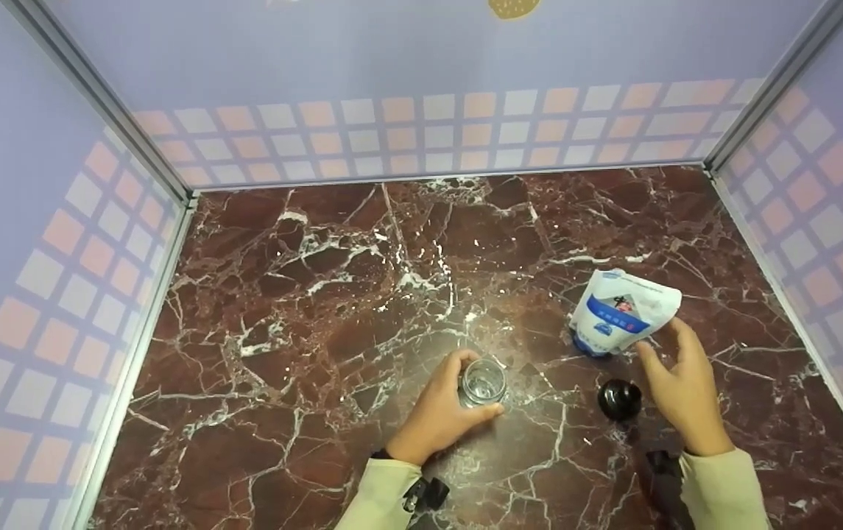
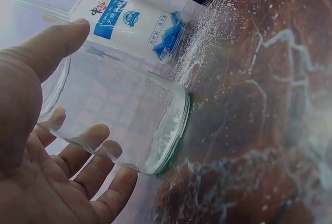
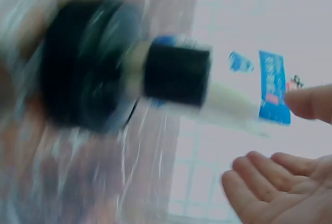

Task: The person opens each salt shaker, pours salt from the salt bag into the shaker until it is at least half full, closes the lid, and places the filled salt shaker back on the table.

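Note:
My left hand point(image 1: 445, 406) curves round a clear glass jar point(image 1: 483, 380) standing on the marble-patterned table, thumb on one side and fingers on the other. A thin layer of white grains lies at the bottom of the jar point(image 2: 116, 110), as the left wrist view shows. To the right stands a white and blue sea salt bag point(image 1: 620, 313), upright. Beside it is my right hand point(image 1: 686, 390), its thumb and fingers spread apart at the bag's edge. A round black piece point(image 1: 619, 400) sits just left of that hand; it looks blurred in the right wrist view.
White grains point(image 2: 194, 53) are scattered on the table near the bag. Lilac panels with pink and white squares point(image 1: 439, 136) enclose the table point(image 1: 281, 412) at the back, left and right.

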A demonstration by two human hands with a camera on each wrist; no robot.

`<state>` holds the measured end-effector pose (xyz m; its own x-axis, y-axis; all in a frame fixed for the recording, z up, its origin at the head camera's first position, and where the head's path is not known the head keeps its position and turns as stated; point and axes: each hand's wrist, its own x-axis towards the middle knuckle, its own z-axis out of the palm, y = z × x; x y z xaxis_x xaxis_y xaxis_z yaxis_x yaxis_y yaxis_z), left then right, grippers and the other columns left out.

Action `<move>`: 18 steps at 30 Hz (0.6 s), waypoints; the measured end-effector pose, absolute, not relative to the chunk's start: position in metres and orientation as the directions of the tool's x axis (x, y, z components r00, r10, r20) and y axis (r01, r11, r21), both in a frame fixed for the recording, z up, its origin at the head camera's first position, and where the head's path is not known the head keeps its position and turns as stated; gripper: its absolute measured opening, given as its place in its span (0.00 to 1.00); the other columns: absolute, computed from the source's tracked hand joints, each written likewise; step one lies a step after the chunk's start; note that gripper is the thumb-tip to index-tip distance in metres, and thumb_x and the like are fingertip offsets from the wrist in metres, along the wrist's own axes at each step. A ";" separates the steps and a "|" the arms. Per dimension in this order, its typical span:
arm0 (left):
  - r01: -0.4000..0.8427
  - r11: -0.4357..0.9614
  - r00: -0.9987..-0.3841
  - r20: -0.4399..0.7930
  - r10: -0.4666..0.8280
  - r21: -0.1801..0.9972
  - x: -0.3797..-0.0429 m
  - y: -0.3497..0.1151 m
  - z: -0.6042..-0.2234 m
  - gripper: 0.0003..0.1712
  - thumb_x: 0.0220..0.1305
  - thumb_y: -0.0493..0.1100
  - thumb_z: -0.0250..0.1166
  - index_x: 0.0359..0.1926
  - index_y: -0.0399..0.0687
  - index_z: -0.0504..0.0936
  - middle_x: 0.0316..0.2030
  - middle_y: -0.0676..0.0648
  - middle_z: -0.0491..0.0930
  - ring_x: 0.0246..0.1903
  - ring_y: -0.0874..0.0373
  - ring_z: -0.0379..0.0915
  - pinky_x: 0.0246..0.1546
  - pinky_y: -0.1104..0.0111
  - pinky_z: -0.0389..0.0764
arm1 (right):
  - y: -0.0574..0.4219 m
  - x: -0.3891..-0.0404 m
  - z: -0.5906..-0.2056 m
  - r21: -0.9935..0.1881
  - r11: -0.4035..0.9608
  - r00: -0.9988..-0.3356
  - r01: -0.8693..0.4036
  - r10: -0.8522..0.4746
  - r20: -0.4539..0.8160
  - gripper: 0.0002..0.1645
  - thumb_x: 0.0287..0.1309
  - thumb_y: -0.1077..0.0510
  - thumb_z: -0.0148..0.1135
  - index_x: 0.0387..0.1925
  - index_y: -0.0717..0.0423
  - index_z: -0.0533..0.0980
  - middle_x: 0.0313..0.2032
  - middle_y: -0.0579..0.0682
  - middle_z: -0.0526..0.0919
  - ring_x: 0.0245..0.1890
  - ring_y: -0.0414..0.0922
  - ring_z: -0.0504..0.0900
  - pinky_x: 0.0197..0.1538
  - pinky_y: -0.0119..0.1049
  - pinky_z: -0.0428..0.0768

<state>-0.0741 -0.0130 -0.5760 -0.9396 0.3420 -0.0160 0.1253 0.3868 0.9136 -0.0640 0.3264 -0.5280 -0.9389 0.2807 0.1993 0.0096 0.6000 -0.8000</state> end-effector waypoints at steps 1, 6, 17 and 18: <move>0.127 0.391 -0.940 -0.015 0.341 0.912 -0.074 -0.013 -0.576 0.47 0.50 0.56 0.81 0.67 0.55 0.66 0.63 0.44 0.74 0.60 0.49 0.74 0.63 0.55 0.76 | 0.324 -0.066 -0.527 -0.828 0.561 -0.929 0.003 0.308 0.205 0.28 0.71 0.62 0.62 0.68 0.68 0.69 0.60 0.64 0.78 0.61 0.51 0.76 0.65 0.38 0.73; 0.139 0.416 -0.935 -0.019 0.354 0.899 -0.072 -0.012 -0.577 0.46 0.51 0.58 0.80 0.67 0.58 0.66 0.62 0.48 0.74 0.59 0.54 0.74 0.63 0.58 0.77 | 0.315 -0.072 -0.526 -0.907 0.420 -0.867 -0.036 0.439 0.238 0.12 0.70 0.66 0.62 0.50 0.70 0.80 0.41 0.48 0.86 0.37 0.33 0.80 0.41 0.21 0.76; 0.130 0.433 -0.952 -0.010 0.306 0.892 -0.077 -0.011 -0.569 0.46 0.55 0.52 0.79 0.72 0.57 0.68 0.61 0.44 0.75 0.59 0.48 0.74 0.62 0.50 0.77 | 0.295 -0.083 -0.513 -0.907 0.404 -0.850 -0.116 0.433 0.301 0.07 0.67 0.68 0.64 0.35 0.72 0.82 0.28 0.46 0.86 0.26 0.31 0.76 0.33 0.22 0.74; 0.129 0.435 -0.953 -0.009 0.302 0.891 -0.077 -0.012 -0.568 0.46 0.56 0.52 0.79 0.73 0.56 0.67 0.63 0.44 0.74 0.60 0.48 0.74 0.63 0.49 0.76 | 0.295 -0.084 -0.516 -0.905 0.407 -0.850 -0.125 0.427 0.309 0.07 0.67 0.68 0.65 0.35 0.71 0.83 0.27 0.45 0.86 0.25 0.31 0.75 0.31 0.22 0.73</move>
<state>-0.0768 -0.0115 -0.5681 -0.9533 0.3018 -0.0093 0.1291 0.4355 0.8909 -0.0845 0.2948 -0.5162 -0.8498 0.4269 0.3092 -0.1246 0.4073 -0.9047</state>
